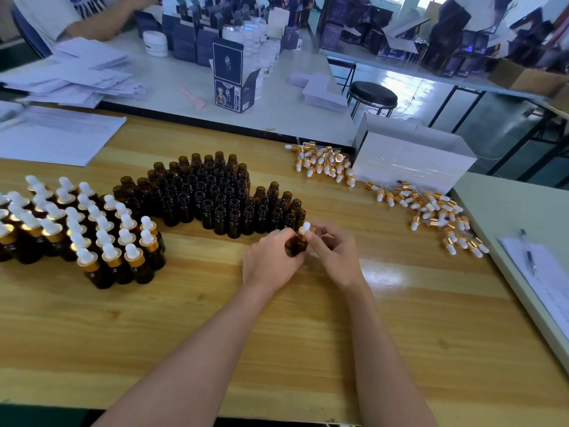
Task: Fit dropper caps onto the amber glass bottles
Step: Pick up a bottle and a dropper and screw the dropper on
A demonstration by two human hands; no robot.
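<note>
My left hand (271,257) grips an amber glass bottle (298,246) near the middle of the wooden table (277,334). A dropper cap (304,229) with a gold collar and white bulb sits on the bottle's neck, and the fingers of my right hand (334,251) pinch it. Several open amber bottles (215,192) stand in a cluster just behind my hands. Capped bottles (92,229) stand grouped at the left. Loose dropper caps lie in two heaps, one at the back (323,163) and one at the right (437,214).
A white box (412,155) stands behind the cap heaps. Paper sheets (58,134) lie at the back left, and a pen on paper (529,254) rests on the grey table to the right. Another person sits beyond, by dark cartons (231,75). A black stool (372,94) stands past the table.
</note>
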